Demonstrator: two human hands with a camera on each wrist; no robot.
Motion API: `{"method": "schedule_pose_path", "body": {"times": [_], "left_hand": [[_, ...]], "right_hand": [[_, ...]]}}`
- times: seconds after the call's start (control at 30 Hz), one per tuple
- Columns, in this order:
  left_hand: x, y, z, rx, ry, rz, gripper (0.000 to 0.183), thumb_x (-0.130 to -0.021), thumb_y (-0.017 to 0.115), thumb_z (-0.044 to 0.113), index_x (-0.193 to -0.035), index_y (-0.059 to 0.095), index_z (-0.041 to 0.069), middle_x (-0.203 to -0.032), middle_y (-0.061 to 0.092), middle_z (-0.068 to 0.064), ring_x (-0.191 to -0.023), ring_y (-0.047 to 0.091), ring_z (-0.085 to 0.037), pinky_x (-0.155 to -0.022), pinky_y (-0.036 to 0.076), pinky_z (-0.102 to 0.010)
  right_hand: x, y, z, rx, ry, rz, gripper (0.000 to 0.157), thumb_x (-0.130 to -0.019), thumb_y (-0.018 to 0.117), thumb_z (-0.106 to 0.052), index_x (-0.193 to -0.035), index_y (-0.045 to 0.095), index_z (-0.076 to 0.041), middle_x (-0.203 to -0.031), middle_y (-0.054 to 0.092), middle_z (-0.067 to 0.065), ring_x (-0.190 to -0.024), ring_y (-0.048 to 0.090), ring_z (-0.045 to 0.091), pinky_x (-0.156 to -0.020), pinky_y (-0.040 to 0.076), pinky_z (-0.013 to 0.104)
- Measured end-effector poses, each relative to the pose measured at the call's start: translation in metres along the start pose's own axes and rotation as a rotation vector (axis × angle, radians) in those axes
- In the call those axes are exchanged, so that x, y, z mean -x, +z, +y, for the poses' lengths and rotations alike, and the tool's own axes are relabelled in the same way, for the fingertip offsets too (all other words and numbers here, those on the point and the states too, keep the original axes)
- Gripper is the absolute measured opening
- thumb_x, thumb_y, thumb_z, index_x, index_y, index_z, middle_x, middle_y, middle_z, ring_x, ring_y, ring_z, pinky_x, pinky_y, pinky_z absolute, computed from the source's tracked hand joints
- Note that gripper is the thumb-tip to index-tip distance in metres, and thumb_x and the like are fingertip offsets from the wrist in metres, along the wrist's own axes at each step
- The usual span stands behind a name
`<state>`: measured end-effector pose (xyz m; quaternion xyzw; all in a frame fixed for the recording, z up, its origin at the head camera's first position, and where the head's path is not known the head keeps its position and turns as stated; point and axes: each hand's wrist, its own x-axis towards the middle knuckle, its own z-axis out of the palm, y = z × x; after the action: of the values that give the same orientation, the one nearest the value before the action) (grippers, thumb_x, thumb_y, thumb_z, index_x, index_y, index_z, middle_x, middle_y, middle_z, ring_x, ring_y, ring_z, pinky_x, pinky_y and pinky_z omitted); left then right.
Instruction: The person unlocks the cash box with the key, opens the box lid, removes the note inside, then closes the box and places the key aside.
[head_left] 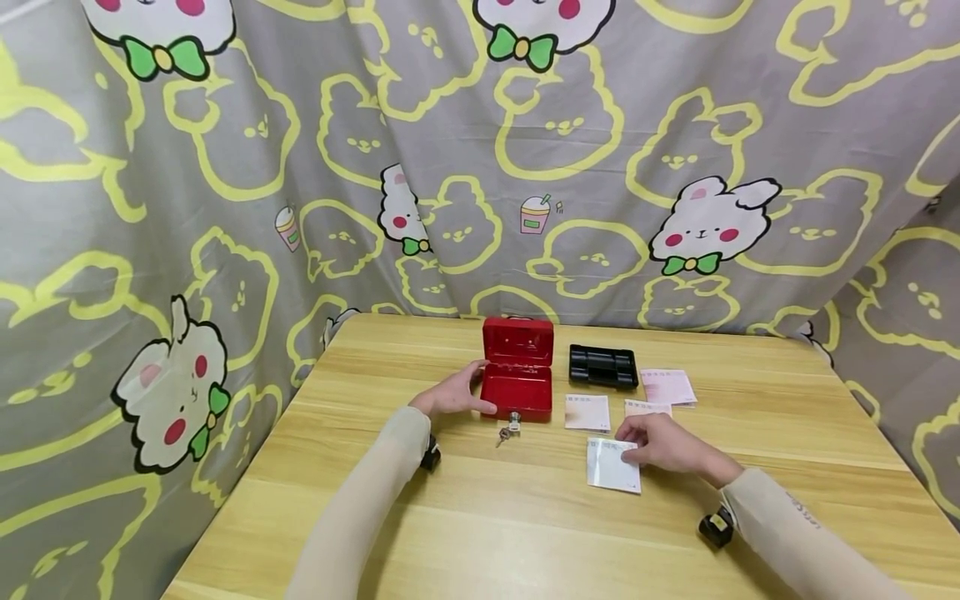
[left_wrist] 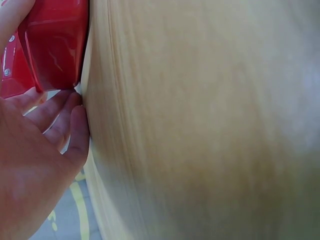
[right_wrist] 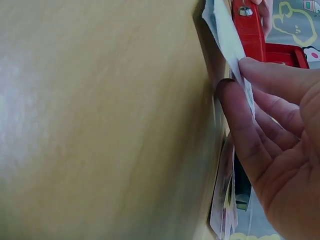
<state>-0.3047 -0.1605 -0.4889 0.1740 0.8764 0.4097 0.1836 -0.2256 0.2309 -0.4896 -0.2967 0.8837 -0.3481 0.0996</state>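
An open red cash box (head_left: 517, 392) stands on the table with its lid (head_left: 517, 342) tilted back. My left hand (head_left: 457, 392) grips its left side, thumb near the front corner and fingers toward the back. In the left wrist view, the fingertips (left_wrist: 75, 115) are right at the red box wall (left_wrist: 55, 45). A lock with keys (head_left: 504, 435) is at the box's front. My right hand (head_left: 667, 446) pinches the right edge of a pale paper wad (head_left: 611, 468) between thumb and fingers. The right wrist view shows this paper (right_wrist: 225, 40) raised at a slant over the tabletop.
Behind the papers, to the right of the box, lies a black compartment tray (head_left: 602, 367). A cream paper wad (head_left: 587, 412), a pinkish one (head_left: 645, 407) partly behind my right hand, and a pink one (head_left: 669, 387) lie on the wooden table (head_left: 495, 517). A patterned curtain (head_left: 465, 125) hangs behind.
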Motion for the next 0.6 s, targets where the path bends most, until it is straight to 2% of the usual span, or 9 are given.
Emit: {"method": "schedule_pose_path", "body": {"times": [0.2,0.43,0.6], "left_hand": [[0.0,0.0,-0.001,-0.007,0.007,0.001,0.097,-0.075,0.081,0.033,-0.149,0.022,0.014,-0.146,0.035,-0.012,-0.135,0.03,-0.026,-0.111,0.021,-0.044],[-0.001,-0.001,-0.001,-0.001,-0.004,0.0,0.099,-0.073,0.082,0.036,-0.149,0.022,0.014,-0.147,0.035,-0.012,-0.135,0.029,-0.025,-0.111,0.021,-0.043],[-0.001,-0.001,-0.001,0.004,-0.013,-0.005,0.1,-0.072,0.082,0.038,-0.149,0.022,0.015,-0.147,0.034,-0.011,-0.136,0.029,-0.025,-0.111,0.021,-0.043]], "right_hand": [[-0.002,-0.001,-0.002,0.025,-0.015,0.01,0.017,-0.079,0.076,-0.013,-0.092,0.065,-0.011,-0.081,0.06,-0.005,-0.074,0.054,0.008,-0.066,0.047,0.025],[-0.002,-0.003,-0.004,0.117,-0.012,0.043,0.016,-0.078,0.077,-0.013,-0.09,0.066,-0.014,-0.082,0.06,-0.007,-0.071,0.053,0.008,-0.063,0.046,0.024],[-0.004,-0.011,-0.008,0.149,-0.016,0.082,0.014,-0.079,0.075,-0.01,-0.09,0.067,-0.011,-0.08,0.06,-0.007,-0.066,0.051,0.004,-0.058,0.045,0.023]]}}
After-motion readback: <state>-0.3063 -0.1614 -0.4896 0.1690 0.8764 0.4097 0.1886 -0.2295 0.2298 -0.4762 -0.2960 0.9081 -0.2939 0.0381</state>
